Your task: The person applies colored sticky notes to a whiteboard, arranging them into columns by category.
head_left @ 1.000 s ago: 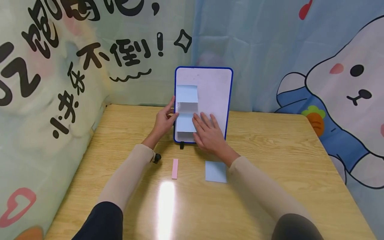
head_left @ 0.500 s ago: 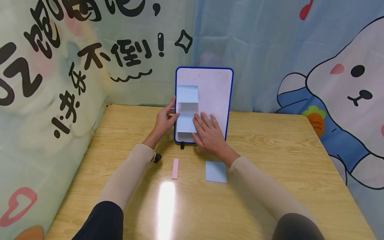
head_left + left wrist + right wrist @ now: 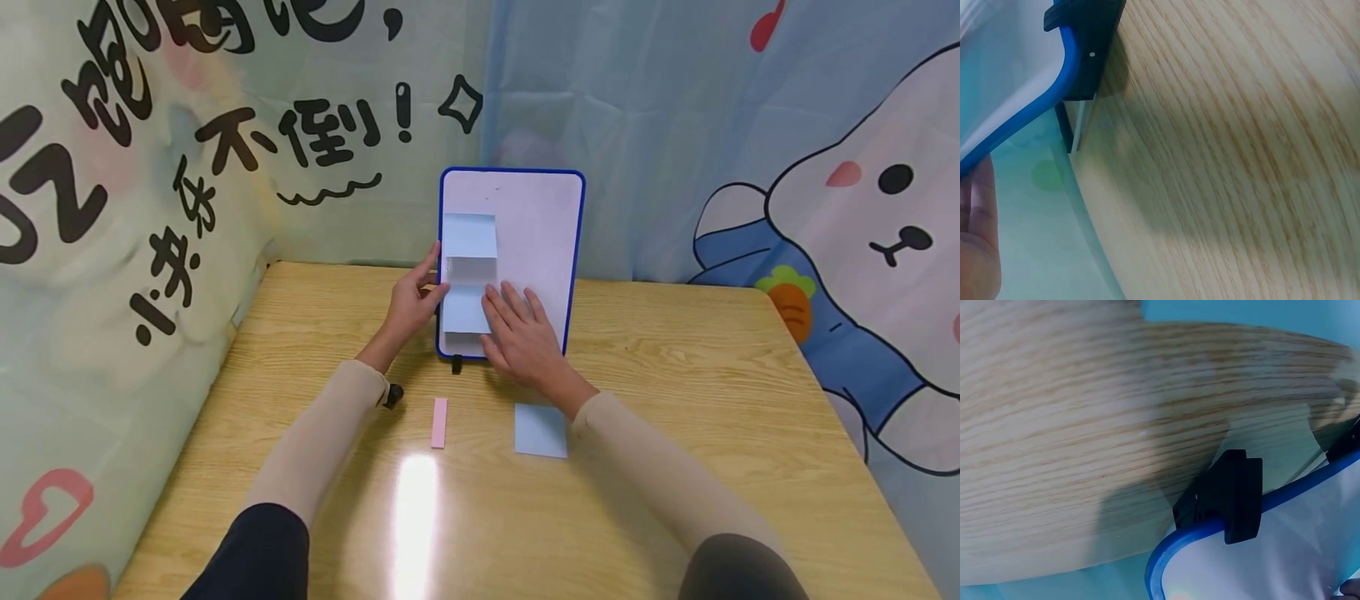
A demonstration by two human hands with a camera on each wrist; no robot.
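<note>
A small whiteboard with a blue rim stands upright at the back of the table. Two light blue paper notes are on its left half, an upper note and a lower note, each with a shaded grey band beneath. My left hand grips the board's left edge, thumb toward the front; in the left wrist view, fingers show behind the rim. Flat against the board's lower part, my right hand touches the lower note's right edge with its fingers extended. That hand is mostly out of the right wrist view.
On the wooden table in front of the board lie a pink paper strip and a light blue square note. Black stand feet clip the board's bottom rim. A printed curtain hangs behind.
</note>
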